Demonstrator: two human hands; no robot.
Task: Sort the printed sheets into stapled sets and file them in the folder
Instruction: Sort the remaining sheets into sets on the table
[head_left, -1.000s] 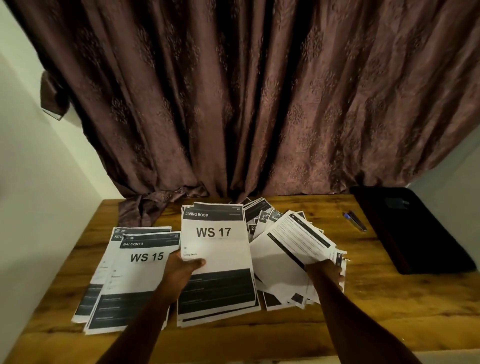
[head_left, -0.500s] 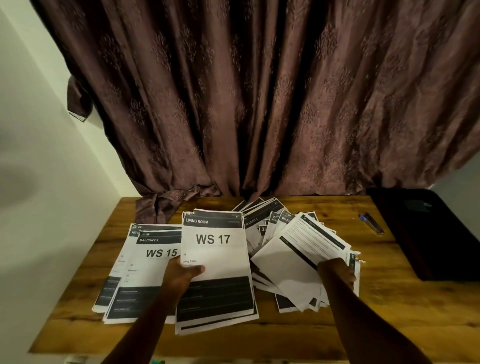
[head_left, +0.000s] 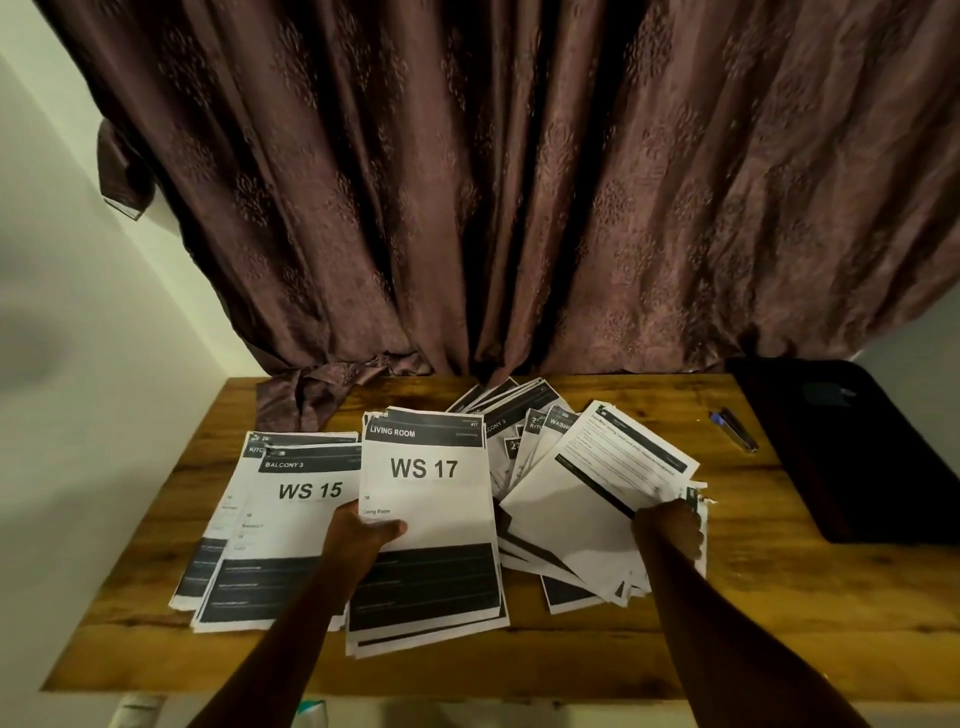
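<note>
Wooden table (head_left: 779, 597): fanned, seemingly unstapled sheets (head_left: 587, 499)

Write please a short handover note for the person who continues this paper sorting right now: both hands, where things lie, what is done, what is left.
Left hand: grips the WS 17 sheet on the middle pile, thumb on top.
Right hand: holds the loose fanned sheets on the right.
WS 15 pile lies left of WS 17. The black folder lies shut at the table's right end, with a pen beside it.
Done: two piles started.
Left: sort the fanned sheets, staple the sets, file them. No stapler is in view.
</note>
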